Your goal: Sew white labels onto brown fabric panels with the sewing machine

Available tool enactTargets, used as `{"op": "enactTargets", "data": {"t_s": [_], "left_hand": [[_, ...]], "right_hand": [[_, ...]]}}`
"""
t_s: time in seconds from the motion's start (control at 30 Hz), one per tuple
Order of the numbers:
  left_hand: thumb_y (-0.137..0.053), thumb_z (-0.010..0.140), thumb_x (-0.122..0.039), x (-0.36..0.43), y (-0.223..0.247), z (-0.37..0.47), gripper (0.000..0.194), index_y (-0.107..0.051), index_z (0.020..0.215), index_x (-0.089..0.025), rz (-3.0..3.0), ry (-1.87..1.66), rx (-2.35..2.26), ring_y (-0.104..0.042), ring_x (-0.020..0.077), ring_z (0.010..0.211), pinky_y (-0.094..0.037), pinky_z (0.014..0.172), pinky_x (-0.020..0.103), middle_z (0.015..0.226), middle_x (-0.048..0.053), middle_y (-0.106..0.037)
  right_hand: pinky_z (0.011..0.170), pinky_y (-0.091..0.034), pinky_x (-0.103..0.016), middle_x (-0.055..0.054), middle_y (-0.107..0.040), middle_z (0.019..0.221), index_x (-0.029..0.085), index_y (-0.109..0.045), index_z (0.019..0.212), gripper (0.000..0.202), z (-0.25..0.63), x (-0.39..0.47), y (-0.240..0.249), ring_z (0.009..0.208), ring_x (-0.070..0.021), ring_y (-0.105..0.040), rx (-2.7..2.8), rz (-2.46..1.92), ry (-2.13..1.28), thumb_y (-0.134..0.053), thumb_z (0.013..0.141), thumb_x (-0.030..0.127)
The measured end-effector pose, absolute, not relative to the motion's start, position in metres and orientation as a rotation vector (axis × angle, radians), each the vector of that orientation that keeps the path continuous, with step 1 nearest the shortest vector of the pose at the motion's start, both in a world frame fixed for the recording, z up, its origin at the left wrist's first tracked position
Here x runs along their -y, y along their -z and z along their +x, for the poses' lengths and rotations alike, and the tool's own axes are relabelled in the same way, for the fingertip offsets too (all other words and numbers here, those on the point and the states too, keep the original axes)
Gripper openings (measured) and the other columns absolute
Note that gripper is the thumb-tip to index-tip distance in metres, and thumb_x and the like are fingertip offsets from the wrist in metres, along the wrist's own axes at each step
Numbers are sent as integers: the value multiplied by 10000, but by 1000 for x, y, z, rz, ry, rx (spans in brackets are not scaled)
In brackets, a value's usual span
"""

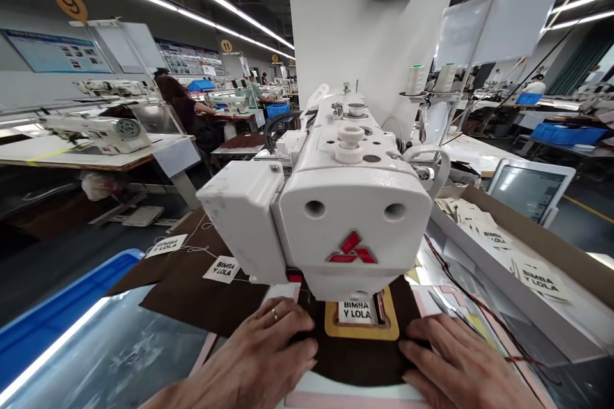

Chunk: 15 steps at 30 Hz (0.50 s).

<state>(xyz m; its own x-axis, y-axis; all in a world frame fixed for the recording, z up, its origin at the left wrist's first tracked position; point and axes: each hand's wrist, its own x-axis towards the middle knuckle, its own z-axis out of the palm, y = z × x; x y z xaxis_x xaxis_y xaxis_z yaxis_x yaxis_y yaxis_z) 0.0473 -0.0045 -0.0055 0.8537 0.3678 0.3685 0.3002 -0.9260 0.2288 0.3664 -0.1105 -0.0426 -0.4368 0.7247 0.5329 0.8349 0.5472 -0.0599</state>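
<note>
A dark brown fabric piece lies beneath the head of a white sewing machine. On it, a yellow frame surrounds a white label reading "BIMBA Y LOLA". My left hand, with a ring on one finger, holds the fabric at its left side, fingers bent and thumb close to them. At the right side, my right hand has its fingertips and thumb on the fabric edge. The needle area is hidden behind the machine head. Close to my right hand lies a thin metal tool, partly covered.
To the left lie brown pieces with sewn labels and loose threads, beside a blue tray. A cardboard box of labels and a tablet-like screen stand right. A person sits farther back.
</note>
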Motion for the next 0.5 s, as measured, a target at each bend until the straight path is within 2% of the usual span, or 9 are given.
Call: {"op": "enactTargets", "data": {"t_s": [0.1,0.2,0.37,0.5], "left_hand": [[-429,1039,-86,3,8,46,237,-609,935,-200,2822,-602,-463,-608,193,1019,-449,997,320,1017,36,-675],[-415,1047,-77,2,8,40,226,-588,953,-187,2774,-558,-379,-596,200,992,-454,976,346,1001,52,-661],[-414,1024,-48,5,-2,25,223,-585,1010,-190,2794,-406,-396,-592,227,1069,-465,998,366,1073,73,-657],[-435,998,-32,8,-9,23,213,-566,942,-190,2830,-365,-405,-617,222,1027,-497,951,339,1033,68,-655]], "right_hand": [[735,-514,-296,-44,-712,993,225,-691,1080,216,365,111,46,837,-187,-647,2290,-1249,264,-476,1074,249],[726,-488,-290,-28,-696,917,209,-674,1009,269,356,112,41,765,-163,-618,2340,-1183,219,-416,1082,182],[719,-484,-307,-33,-684,894,192,-661,1005,316,336,116,26,745,-168,-603,2396,-1127,148,-359,1093,176],[721,-491,-309,-30,-680,872,193,-644,940,319,334,115,25,746,-169,-611,2404,-1125,133,-361,1083,154]]}}
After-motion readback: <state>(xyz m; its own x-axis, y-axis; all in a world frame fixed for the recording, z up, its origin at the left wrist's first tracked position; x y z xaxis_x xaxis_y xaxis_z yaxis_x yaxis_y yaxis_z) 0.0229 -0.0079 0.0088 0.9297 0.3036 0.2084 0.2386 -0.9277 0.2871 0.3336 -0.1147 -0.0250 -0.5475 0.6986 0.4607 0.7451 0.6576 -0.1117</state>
